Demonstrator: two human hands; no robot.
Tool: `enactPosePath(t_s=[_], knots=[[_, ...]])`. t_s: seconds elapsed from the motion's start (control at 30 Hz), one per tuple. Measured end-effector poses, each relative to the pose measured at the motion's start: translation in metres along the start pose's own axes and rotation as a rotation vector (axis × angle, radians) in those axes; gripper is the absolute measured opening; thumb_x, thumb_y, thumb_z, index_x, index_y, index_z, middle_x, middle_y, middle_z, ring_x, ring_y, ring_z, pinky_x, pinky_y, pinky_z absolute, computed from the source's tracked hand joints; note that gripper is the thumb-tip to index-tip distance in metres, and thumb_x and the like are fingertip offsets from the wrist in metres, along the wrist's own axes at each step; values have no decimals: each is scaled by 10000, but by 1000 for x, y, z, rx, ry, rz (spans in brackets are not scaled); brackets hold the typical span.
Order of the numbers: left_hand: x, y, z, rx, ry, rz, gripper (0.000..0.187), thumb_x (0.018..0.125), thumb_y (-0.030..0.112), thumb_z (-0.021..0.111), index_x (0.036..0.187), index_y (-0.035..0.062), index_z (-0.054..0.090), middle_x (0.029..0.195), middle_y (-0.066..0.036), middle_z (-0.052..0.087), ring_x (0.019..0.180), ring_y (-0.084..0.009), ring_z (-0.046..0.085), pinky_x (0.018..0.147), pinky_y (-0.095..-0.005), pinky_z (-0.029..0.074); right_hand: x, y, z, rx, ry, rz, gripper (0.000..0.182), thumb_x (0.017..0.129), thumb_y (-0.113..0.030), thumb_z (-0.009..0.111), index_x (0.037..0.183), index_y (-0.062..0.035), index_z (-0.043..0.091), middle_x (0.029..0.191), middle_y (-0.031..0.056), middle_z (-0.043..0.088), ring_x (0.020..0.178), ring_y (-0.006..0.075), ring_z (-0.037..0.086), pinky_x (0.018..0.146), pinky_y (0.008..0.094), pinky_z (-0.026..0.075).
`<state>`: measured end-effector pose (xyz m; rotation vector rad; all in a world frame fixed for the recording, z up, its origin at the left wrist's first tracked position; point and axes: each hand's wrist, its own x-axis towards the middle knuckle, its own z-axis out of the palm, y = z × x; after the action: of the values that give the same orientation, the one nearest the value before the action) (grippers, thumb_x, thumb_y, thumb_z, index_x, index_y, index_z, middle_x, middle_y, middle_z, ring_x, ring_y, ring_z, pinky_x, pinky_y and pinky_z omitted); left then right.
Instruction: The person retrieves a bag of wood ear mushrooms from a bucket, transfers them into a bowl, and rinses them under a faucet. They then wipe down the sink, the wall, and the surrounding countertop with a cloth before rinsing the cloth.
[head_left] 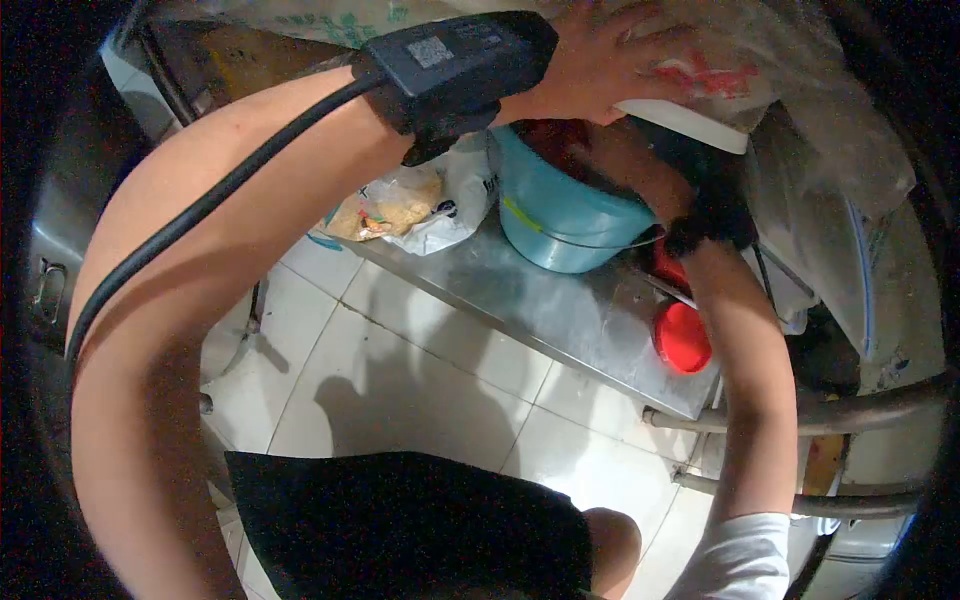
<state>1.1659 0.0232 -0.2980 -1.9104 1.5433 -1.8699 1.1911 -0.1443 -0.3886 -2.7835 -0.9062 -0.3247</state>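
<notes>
A teal bucket (570,225) with a thin wire handle stands on a metal bench (600,310). My right hand (625,160) reaches down into it; its fingers are dim and blurred, and whether they hold anything cannot be made out. Above the bucket's far side, my left hand (610,60) lies with spread fingers on a pale plastic sack with red print (710,80), near a white edge. Dark devices are strapped to both wrists. The inside of the bucket looks dark reddish.
Left of the bucket are plastic bags, one with tan contents (400,205). A red lid (683,338) lies at the bench's right end. Metal pipes (850,412) run at the right. White floor tiles (400,370) show below the bench.
</notes>
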Motion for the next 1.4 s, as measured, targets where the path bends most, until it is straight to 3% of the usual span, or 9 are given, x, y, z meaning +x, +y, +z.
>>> enactPosePath(t_s=[0.07,0.27,0.43,0.87,1.4], knots=[[7,-6,-12,-34,-207,55,1018,496,497,728,1356,214,262,1329,-143,306,1140,-368,370,763,-512,406,12,4,1,-9,-40,22,347,746,-186,547,1062,-43,557,1087,197,554,1010,334,528,865,404,409],[16,-12,-9,-25,-259,34,956,569,503,715,1357,217,255,1321,-156,311,1153,-368,366,769,-503,411,8,27,0,-71,-14,140,340,749,-192,542,1055,-42,562,1079,197,559,1004,333,532,865,403,410],[17,-14,-5,-4,-242,34,913,618,473,702,1361,204,244,1325,-163,310,1170,-392,347,800,-537,398,-11,45,-5,-106,13,227,336,753,-196,537,1049,-41,566,1072,196,563,999,332,535,864,401,410],[22,-20,14,-216,-269,12,854,653,428,687,1354,185,265,1337,-161,305,1204,-409,303,863,-585,350,24,50,-4,-77,48,209,325,761,-209,526,1034,-39,576,1054,195,573,985,329,543,863,399,412],[18,-16,-3,-60,-254,17,737,603,389,689,1259,274,373,1318,-71,336,1189,-335,330,817,-546,372,14,42,-6,-138,49,262,317,772,-225,512,1015,-36,589,1031,194,587,968,326,553,862,395,414]])
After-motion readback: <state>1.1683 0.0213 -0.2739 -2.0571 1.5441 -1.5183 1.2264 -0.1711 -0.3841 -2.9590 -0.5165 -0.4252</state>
